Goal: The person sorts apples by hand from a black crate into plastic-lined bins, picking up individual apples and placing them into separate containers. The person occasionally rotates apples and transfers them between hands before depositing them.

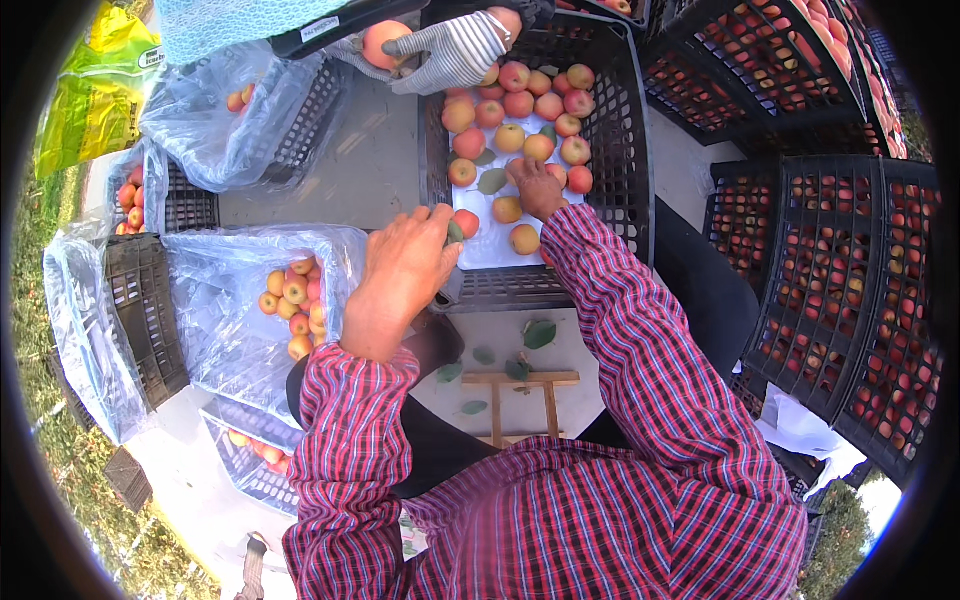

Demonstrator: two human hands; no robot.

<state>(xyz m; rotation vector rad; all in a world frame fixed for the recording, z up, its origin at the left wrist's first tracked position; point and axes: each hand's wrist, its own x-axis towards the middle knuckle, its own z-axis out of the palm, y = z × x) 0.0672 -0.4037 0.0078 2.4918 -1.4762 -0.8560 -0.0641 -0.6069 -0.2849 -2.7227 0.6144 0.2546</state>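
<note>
A black plastic crate (641,165) with a white bottom sheet (480,251) stands before me, with many red-yellow apples (517,103) inside. My right hand (538,193) reaches down among them, its fingers touching apples; whether it grips one is hidden. Over the crate's near left corner hovers my left hand (409,262), back upward. Beside its thumb and fingertips are a green leaf (454,233) and a red apple (467,223); its palm is hidden, so a hold cannot be made out. Loose leaves (493,181) lie between the apples.
At the top, another person's striped-gloved hand (457,56) holds an apple (386,43). Plastic-lined crates (225,315) with some apples stand left. Stacked full crates (817,285) rise at right. A wooden frame (521,378) and fallen leaves (540,334) lie between my legs.
</note>
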